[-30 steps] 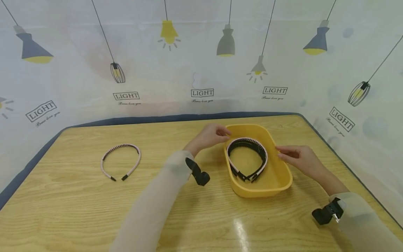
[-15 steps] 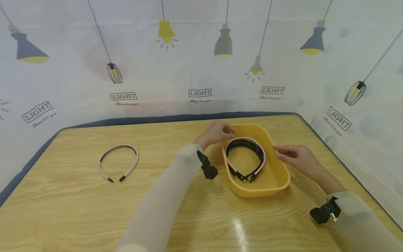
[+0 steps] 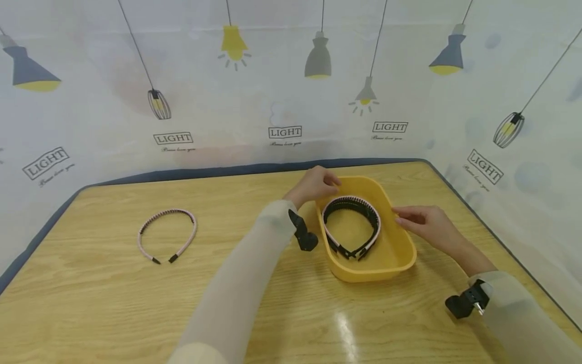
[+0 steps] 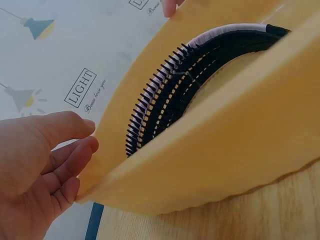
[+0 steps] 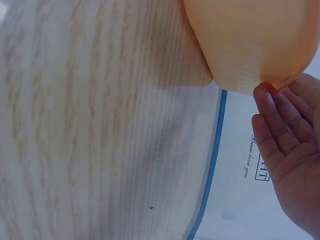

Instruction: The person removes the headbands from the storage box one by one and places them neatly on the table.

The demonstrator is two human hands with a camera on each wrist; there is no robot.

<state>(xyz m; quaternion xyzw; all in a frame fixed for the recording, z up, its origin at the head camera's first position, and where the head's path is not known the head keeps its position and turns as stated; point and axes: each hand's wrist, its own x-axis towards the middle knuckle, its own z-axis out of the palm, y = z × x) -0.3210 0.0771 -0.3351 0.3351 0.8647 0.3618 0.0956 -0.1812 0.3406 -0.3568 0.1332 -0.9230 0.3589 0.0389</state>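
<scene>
L hand (image 3: 314, 183): at far-L corner of tub (image 3: 370, 277), fingers bent, tips at the rim. Can't tell if it's pinching or just touching.
R hand (image 3: 429, 225): thumb + fingers pinch the R rim, approx. mid-side; fingertips meet the outer wall (R wrist view).
Tub: yellow, rounded corners, R of ctr on the table (image 3: 227, 227), btwn both hands.
Stack (image 3: 376, 222): several headbands nested in the tub, toward its L side; top one pale pink w/ black teeth, rest dark. Tips cross at the near end (exact count n/a, they overlap).
Loose headband (image 3: 168, 211): pink, black tips, flat on table far L, well apart from tub; open end faces viewer.
Wrists: black cam (image 3: 305, 236) on L, similar unit (image 3: 468, 302) on R, over pale sleeves.
Backdrop (image 3: 245, 111): white, lamp prints + "LIGHT" text.
</scene>
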